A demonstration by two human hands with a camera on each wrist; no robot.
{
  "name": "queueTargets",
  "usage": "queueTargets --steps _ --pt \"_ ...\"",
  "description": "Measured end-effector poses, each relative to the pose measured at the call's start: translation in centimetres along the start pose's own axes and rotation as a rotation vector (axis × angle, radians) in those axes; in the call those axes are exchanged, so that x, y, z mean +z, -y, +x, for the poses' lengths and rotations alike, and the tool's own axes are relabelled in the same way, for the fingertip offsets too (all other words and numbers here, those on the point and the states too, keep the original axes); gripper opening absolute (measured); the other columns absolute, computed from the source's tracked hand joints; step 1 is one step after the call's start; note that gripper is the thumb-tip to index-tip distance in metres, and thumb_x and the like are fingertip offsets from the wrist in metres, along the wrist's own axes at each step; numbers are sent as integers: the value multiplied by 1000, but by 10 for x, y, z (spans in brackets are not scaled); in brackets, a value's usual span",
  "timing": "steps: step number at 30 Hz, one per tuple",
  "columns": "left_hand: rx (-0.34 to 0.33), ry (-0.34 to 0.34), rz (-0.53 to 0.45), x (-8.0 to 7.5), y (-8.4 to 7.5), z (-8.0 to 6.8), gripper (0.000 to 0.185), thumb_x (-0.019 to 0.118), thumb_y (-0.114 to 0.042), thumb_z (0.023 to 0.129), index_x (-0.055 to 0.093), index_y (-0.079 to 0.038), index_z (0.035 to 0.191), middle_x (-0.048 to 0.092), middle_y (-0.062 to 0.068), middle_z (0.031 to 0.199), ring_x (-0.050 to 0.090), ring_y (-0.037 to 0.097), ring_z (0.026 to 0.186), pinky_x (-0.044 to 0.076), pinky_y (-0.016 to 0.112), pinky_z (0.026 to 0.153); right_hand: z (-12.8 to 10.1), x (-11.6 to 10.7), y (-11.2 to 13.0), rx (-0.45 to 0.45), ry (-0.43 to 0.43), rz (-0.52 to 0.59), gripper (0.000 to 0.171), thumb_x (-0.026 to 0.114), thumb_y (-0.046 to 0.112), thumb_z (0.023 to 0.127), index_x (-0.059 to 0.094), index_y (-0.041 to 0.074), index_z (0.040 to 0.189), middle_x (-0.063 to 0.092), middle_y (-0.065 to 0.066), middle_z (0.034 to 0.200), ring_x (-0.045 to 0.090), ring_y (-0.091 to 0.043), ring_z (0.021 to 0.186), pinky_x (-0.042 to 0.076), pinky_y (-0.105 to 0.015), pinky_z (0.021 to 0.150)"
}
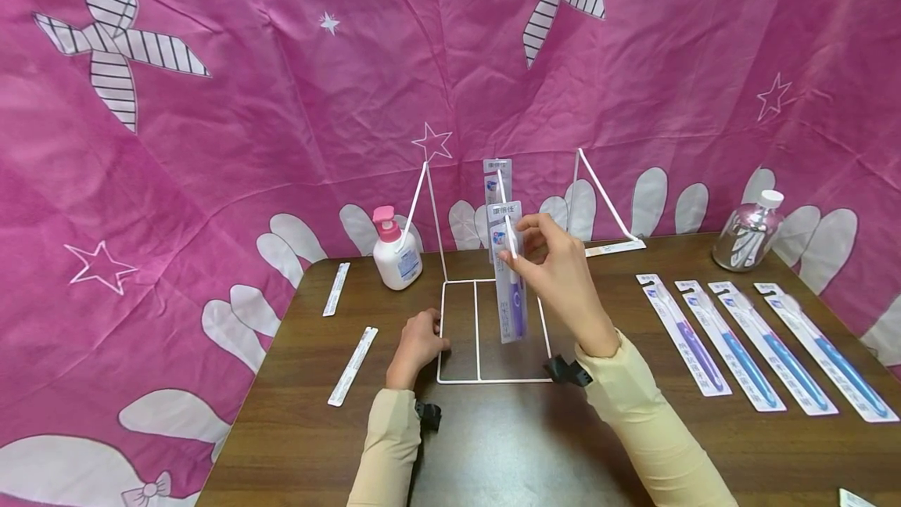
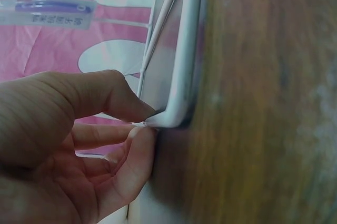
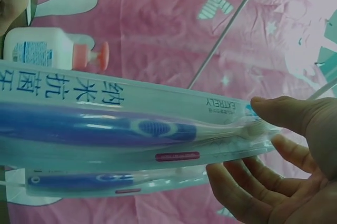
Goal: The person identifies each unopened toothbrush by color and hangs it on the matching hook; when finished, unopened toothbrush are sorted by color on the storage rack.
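A white wire rack [image 1: 478, 335] stands on the wooden table, its two bent arms rising at the back. My left hand [image 1: 417, 344] is at the rack's left side; in the left wrist view, its thumb and fingertips pinch the white wire [image 2: 181, 60] near a corner. Above the rack's base, my right hand [image 1: 559, 268] holds a packaged purple toothbrush [image 1: 516, 311] upright by its upper part. The right wrist view shows the thumb and fingers at the brush-head end of the pack [image 3: 158, 97]. Just behind, a second packaged toothbrush [image 1: 497, 166] hangs upright, partly hidden.
Several packaged toothbrushes [image 1: 735, 346] lie side by side on the right. A clear jar [image 1: 748, 237] with a white lid stands behind them. A pump bottle [image 1: 397, 260] is left of the rack, and two narrow white packs [image 1: 353, 366] lie farther left. A pink curtain [image 1: 281, 100] hangs behind.
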State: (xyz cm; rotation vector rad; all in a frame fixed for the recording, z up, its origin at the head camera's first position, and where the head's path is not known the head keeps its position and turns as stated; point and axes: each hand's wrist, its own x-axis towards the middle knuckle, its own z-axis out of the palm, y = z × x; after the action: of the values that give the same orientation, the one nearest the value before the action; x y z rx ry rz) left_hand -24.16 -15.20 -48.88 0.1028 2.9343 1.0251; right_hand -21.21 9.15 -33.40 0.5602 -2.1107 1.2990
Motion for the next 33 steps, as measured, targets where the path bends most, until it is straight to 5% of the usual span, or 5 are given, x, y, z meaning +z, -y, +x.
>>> queueTargets --steps 14,33 --pt "-32 23 -30 0 -1 0 42 81 -1 73 64 2 112 59 7 86 55 26 79 47 39 71 35 15 -22 38 6 -2 36 84 6 81 59 0 107 68 -15 81 65 -27 71 55 -44 71" --pt "-20 6 -5 1 -3 -2 43 82 -1 72 64 2 111 58 7 84 55 26 77 47 40 70 59 22 -38 18 3 -88 36 84 8 80 59 1 107 68 -16 85 67 -30 73 52 -43 69"
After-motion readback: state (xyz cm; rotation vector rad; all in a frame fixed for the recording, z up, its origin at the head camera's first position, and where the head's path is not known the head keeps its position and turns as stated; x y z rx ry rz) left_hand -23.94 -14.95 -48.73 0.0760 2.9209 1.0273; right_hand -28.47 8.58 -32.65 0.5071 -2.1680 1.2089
